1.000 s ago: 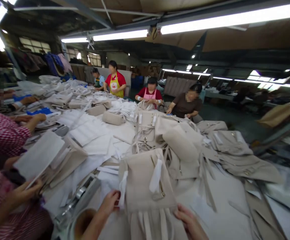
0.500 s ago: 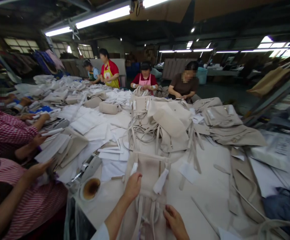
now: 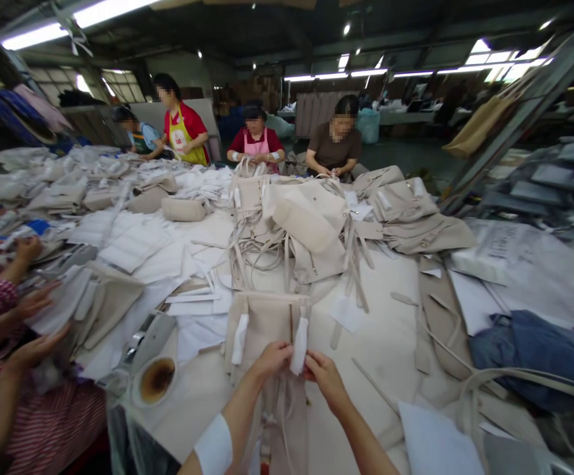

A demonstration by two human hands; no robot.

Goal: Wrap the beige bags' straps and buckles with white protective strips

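A beige bag (image 3: pixel 262 323) lies in front of me, its straps trailing towards me. Two white paper wrappings hang on its front: a left wrapping (image 3: pixel 239 340) and a right wrapping (image 3: pixel 299 346). My left hand (image 3: pixel 273 359) pinches the left edge of the right wrapping. From the other side, my right hand (image 3: pixel 325 377) has its fingers closed on the lower end of that same wrapping. Whatever the paper covers is hidden.
Beyond the bag rises a heap of beige bags (image 3: pixel 307 224). A bowl of brown liquid (image 3: pixel 154 380) and a grey metal device (image 3: pixel 148 340) stand at left. White sheets (image 3: pixel 133 241) spread behind them. Co-workers sit close at left; others work across the table. Blue cloth (image 3: pixel 529 349) lies right.
My left hand has moved right from the left wrapping to the right one. My right hand has risen to meet it there. The view has turned somewhat to the right.
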